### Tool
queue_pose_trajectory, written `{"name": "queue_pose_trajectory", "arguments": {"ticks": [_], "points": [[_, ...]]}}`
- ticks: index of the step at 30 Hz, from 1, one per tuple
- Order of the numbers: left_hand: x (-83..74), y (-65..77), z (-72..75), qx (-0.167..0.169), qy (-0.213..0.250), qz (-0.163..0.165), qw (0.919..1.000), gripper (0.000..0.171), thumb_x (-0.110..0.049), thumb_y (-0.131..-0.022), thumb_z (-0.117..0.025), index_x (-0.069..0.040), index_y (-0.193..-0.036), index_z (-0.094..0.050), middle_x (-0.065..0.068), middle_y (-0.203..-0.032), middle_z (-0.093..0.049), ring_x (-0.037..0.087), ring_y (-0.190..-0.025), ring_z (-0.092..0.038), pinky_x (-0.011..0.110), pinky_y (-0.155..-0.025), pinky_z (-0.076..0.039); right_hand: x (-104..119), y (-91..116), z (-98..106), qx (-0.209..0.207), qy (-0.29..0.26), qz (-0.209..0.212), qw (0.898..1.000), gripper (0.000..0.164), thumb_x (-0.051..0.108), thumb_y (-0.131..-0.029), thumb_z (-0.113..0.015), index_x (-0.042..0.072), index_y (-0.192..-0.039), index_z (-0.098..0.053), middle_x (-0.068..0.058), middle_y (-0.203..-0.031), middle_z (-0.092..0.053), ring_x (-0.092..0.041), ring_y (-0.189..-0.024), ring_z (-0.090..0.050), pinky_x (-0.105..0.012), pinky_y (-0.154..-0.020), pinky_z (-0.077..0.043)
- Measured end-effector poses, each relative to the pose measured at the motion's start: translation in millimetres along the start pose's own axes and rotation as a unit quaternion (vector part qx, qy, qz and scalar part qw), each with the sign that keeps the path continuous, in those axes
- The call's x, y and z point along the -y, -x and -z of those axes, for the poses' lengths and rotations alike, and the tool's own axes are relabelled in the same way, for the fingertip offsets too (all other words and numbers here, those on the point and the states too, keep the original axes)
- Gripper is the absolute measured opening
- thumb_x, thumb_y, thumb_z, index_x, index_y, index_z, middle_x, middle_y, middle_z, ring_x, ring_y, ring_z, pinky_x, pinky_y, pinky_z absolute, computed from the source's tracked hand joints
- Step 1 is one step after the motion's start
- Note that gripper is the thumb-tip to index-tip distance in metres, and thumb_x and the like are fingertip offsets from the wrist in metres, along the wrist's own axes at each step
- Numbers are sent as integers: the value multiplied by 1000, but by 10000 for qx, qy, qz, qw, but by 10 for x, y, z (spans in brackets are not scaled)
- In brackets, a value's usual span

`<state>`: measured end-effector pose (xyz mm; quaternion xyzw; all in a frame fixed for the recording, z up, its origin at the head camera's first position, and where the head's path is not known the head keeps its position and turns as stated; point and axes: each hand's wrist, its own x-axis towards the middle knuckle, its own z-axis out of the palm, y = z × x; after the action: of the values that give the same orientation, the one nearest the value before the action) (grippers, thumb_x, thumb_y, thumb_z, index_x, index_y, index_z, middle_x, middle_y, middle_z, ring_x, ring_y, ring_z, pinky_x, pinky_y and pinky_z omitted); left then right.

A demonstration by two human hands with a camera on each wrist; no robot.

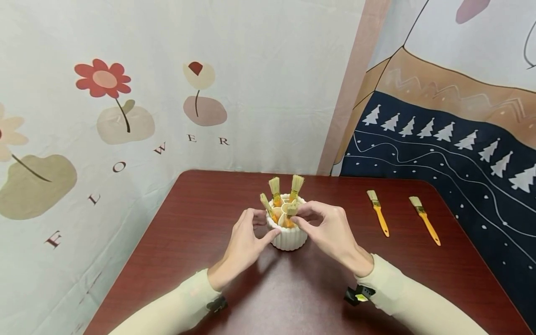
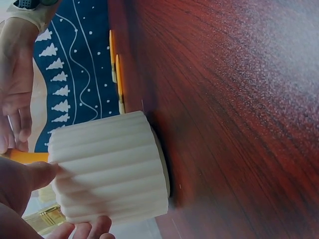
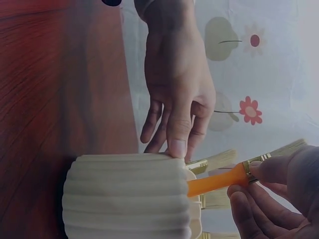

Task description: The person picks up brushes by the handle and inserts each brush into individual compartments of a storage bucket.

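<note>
A white ribbed brush holder (image 1: 289,241) with round compartments stands upright on the table. My left hand (image 1: 243,239) steadies it, thumb at the near rim and fingers around the far left side. Between thumb and fingers, my right hand (image 1: 331,230) pinches a paintbrush (image 3: 219,181) near its metal band. That brush points bristles up, and its orange handle reaches down into the holder, where the lower end is hidden. Three more brushes stand in other compartments: a left one (image 1: 266,203), a back one (image 1: 274,187) and a back right one (image 1: 297,185).
Two flat paintbrushes with yellow handles lie on the right of the dark red table (image 1: 201,204), a nearer one (image 1: 425,221) and another (image 1: 378,215) left of it. Behind the table hang a pale flower-printed cloth (image 1: 268,83) and a dark blue tree-printed one (image 1: 418,158).
</note>
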<state>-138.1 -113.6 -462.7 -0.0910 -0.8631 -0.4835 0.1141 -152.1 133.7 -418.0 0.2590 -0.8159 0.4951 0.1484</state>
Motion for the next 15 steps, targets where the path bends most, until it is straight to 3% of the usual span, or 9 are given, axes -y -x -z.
{"name": "queue_pose_trajectory", "arguments": {"ticks": [15], "points": [[26, -13, -4, 4, -43, 22, 10000, 51, -22, -98, -98, -6, -136, -68, 10, -132, -75, 30, -123, -80, 55, -111, -70, -38, 35, -89, 186, 79, -100, 9997, 23, 2, -95, -96, 12, -115, -90, -2, -108, -90, -14, -93, -87, -24, -81, -74]]}}
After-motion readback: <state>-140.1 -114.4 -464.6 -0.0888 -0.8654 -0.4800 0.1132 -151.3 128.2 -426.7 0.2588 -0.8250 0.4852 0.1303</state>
